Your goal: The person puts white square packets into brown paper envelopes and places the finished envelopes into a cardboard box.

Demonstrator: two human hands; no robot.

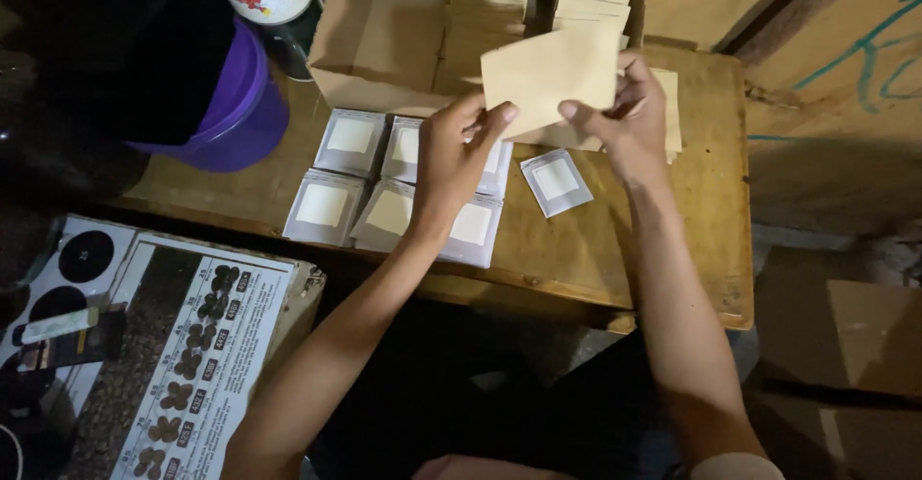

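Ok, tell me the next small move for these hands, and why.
Probably spread the mouth of the tan envelope with the fingers: both the left hand and the right hand pinch it above the table, and a loose clear sachet lies just below, apart from the stacked ones.

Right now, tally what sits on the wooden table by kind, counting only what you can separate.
Small clear sachets with a pale square inside: 7
Open cardboard box: 1
Purple tub: 1
Tan envelope held up in both hands: 1
Total: 10
The envelopes stacked in the box and those lying under the right hand overlap too much to count.
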